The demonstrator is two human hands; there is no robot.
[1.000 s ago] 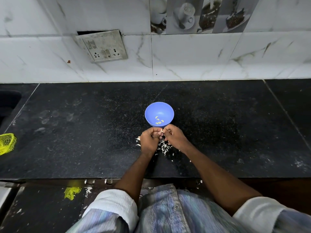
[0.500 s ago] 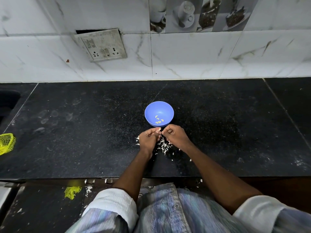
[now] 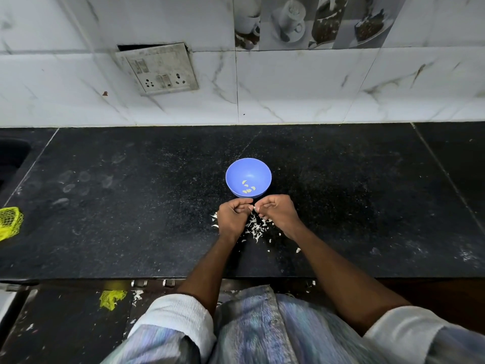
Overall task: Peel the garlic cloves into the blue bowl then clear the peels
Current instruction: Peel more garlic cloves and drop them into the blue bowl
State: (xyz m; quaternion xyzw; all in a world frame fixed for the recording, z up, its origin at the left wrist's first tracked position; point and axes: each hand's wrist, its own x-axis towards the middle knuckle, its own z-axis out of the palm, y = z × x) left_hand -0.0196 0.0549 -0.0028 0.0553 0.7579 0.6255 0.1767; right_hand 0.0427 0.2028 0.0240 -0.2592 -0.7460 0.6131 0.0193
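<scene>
A blue bowl [image 3: 248, 177] stands on the black counter and holds several peeled garlic cloves [image 3: 248, 187]. Just in front of it my left hand [image 3: 232, 218] and my right hand [image 3: 278, 213] meet, fingers curled, pinching a small garlic clove [image 3: 252, 207] between their fingertips. Most of the clove is hidden by the fingers. A heap of white peels [image 3: 256, 227] lies on the counter under and between my hands.
A yellow mesh bag [image 3: 10, 223] lies at the counter's left edge, and a dark sink [image 3: 10, 158] sits at far left. A switch socket plate [image 3: 157, 69] hangs on the tiled wall. Yellow mesh scrap [image 3: 112, 298] lies on the floor below the counter's front edge.
Both hands have stayed together in front of the bowl, working the clove with small finger movements. The bowl has not moved.
</scene>
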